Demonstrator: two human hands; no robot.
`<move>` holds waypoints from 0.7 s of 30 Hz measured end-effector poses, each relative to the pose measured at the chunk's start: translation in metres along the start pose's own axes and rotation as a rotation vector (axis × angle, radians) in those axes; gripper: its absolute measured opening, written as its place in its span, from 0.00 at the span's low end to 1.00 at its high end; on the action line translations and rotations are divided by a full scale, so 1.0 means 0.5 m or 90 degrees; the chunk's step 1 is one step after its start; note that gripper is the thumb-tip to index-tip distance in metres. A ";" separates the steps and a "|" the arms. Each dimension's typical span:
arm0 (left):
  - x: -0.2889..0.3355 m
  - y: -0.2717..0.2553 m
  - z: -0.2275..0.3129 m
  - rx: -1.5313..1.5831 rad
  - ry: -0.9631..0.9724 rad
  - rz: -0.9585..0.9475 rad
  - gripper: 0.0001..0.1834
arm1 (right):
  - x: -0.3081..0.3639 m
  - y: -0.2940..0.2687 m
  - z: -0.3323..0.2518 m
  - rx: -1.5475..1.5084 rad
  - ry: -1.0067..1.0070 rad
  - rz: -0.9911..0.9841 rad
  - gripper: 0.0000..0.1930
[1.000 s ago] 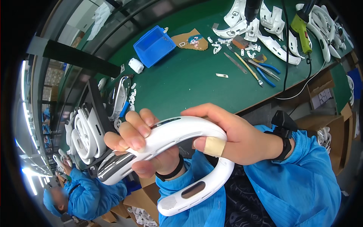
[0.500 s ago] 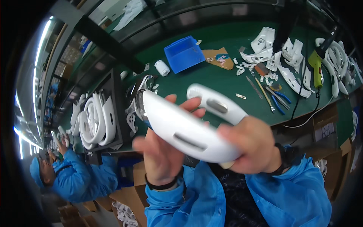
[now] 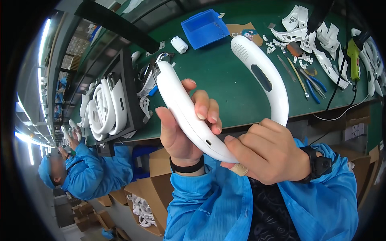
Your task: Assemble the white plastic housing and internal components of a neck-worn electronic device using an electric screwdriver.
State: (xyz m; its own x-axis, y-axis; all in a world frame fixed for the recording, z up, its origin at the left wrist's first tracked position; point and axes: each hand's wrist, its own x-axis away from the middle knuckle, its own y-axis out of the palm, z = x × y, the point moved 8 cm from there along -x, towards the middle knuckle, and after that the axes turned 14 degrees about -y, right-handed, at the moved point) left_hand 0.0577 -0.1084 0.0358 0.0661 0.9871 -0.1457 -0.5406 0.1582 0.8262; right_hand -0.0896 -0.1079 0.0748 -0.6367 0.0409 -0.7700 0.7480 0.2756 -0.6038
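Observation:
A white U-shaped neck fan [image 3: 277,86] is held up in front of me, over the table's near edge. One of its arms, with a dotted grille at the tip and a dark oval panel, points away from me. The other arm leans to the left and shows a seam and a small port. My left hand [image 3: 183,134] cradles this left arm, fingers curled over it and thumb out to the side. My right hand [image 3: 269,150] grips the curved bend, a beige wrap on one finger.
On the green table [image 3: 225,92] lie a blue bin [image 3: 204,29], a white cylinder [image 3: 179,45], pliers [image 3: 313,88] and white shell parts [image 3: 329,68]. A green electric screwdriver [image 3: 354,58] hangs right. More neck fans [image 3: 106,106] fill a black tray. A co-worker [image 3: 86,172] sits left.
The neck fan has turned in my hands: its port side now faces me and its grille arm stands higher. My left fingers have curled onto the left arm. The view has shifted slightly.

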 end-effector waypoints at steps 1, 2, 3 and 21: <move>0.000 -0.005 -0.002 0.016 -0.001 0.014 0.35 | 0.001 0.002 -0.001 0.009 0.003 -0.002 0.14; 0.002 -0.010 -0.004 0.031 -0.002 0.028 0.35 | 0.002 0.003 -0.002 0.007 0.003 0.000 0.14; 0.002 -0.010 -0.007 0.029 -0.001 0.031 0.35 | 0.004 0.005 -0.006 0.026 -0.010 -0.019 0.12; -0.005 -0.003 -0.017 0.041 0.036 -0.020 0.23 | 0.011 0.018 0.000 0.040 -0.022 -0.049 0.07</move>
State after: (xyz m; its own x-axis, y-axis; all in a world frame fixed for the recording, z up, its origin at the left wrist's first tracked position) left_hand 0.0511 -0.1113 0.0300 0.0339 0.9790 -0.2012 -0.4838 0.1922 0.8538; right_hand -0.0864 -0.1053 0.0651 -0.6863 -0.0119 -0.7272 0.7083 0.2163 -0.6720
